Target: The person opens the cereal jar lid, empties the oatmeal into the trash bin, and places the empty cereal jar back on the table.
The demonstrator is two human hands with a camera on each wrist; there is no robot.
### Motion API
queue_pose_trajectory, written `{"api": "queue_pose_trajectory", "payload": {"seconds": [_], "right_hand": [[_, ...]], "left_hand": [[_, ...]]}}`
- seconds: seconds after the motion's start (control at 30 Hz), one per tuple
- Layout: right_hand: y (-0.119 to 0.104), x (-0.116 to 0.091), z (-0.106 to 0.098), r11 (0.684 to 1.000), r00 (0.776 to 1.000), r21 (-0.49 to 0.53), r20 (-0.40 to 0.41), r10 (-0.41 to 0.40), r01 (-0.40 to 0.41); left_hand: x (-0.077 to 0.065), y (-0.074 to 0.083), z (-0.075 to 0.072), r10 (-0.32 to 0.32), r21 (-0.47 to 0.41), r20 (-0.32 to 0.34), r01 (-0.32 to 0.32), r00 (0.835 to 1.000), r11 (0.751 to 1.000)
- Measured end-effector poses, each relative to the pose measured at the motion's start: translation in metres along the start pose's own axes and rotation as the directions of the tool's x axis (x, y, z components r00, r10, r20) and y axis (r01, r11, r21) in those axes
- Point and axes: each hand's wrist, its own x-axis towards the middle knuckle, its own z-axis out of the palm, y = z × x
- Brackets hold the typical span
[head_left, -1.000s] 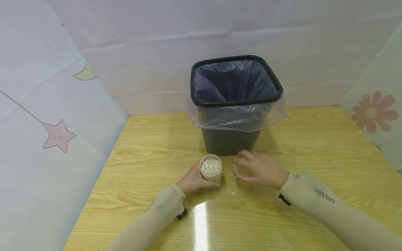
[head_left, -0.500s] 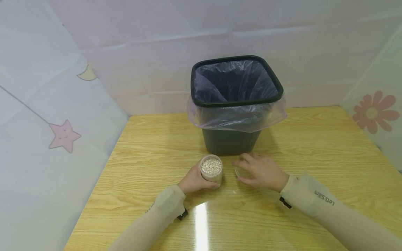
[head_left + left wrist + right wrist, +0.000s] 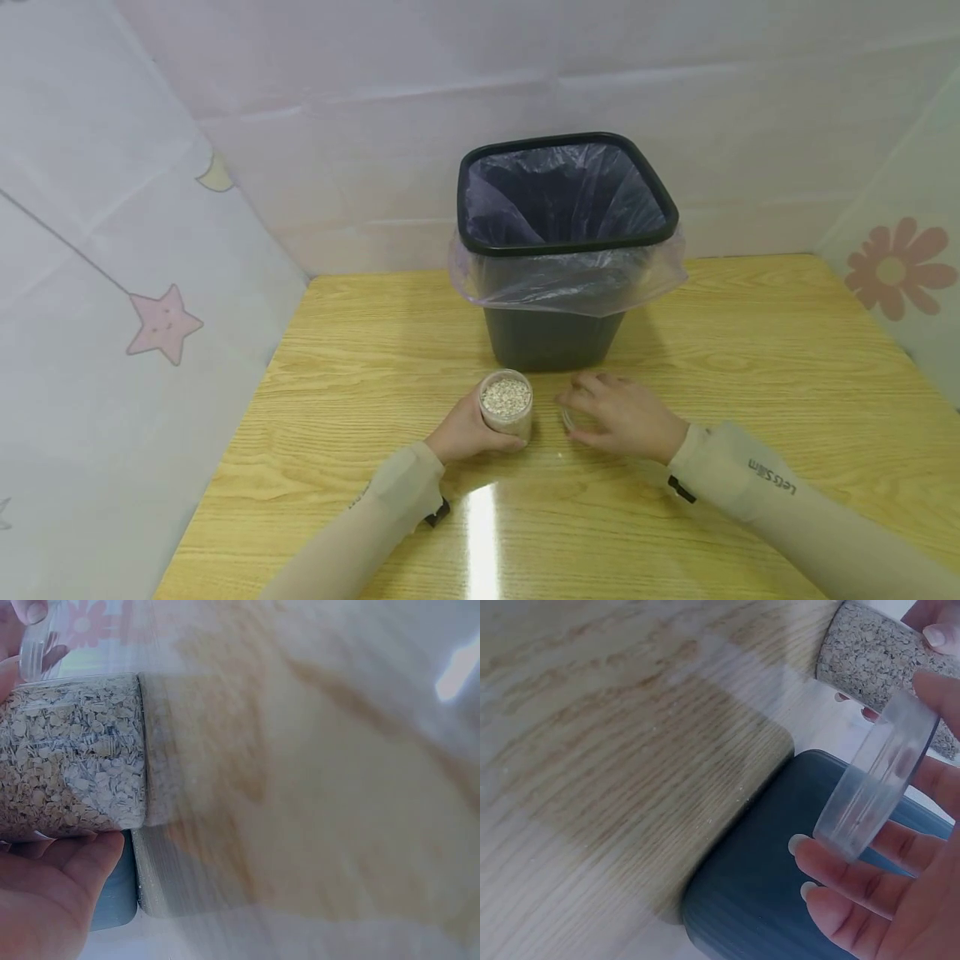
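A clear jar of oat flakes (image 3: 506, 403) stands upright and lidless on the table in the head view, filled close to its rim. My left hand (image 3: 465, 432) grips it round the side, thumb toward me. Just right of the jar, my right hand (image 3: 624, 418) pinches a clear round lid (image 3: 877, 776) by its rim between thumb and fingers. The right wrist view shows the lid tilted on its edge, apart from the jar. In the left wrist view the oats (image 3: 75, 757) show through the jar wall, with left fingers (image 3: 94, 862) against it.
Behind both hands stands a dark bin (image 3: 555, 337) lined with a thin purple bag (image 3: 570, 283) folded over its rim. The wooden table (image 3: 360, 358) meets a pale cloth backdrop (image 3: 375, 158). Light glares off the table between the forearms.
My right hand shifts slightly and turns a little with the lid, staying right of the jar. The left hand and jar hold their place.
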Motion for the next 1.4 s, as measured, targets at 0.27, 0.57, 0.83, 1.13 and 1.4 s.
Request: {"api": "queue_pose_trajectory", "payload": {"seconds": [0.27, 0.57, 0.83, 1.13, 1.4], "right_hand": [[0.001, -0.002, 0.006, 1.000, 0.999, 0.005, 0.038, -0.008, 0.008], [-0.001, -0.005, 0.011, 0.999, 0.997, 0.032, 0.070, 0.028, -0.031], [-0.002, -0.007, 0.014, 0.997, 0.985, 0.054, 0.165, 0.049, -0.059], [-0.002, -0.008, 0.017, 0.997, 0.985, 0.072, 0.172, 0.021, -0.034], [-0.002, -0.010, 0.023, 0.999, 0.984, 0.041, 0.176, -0.002, -0.005]], "left_hand": [[0.000, 0.002, 0.000, -0.012, 0.003, -0.010, 0.012, 1.000, 1.000], [0.001, 0.001, 0.000, -0.006, -0.004, -0.007, 0.006, 1.000, 1.000], [0.001, -0.001, -0.001, 0.003, -0.013, -0.004, -0.003, 1.000, 1.000], [0.000, 0.002, 0.000, 0.005, 0.003, -0.002, -0.005, 1.000, 1.000], [-0.001, 0.003, 0.000, -0.013, -0.006, 0.001, 0.013, 1.000, 1.000]]}}
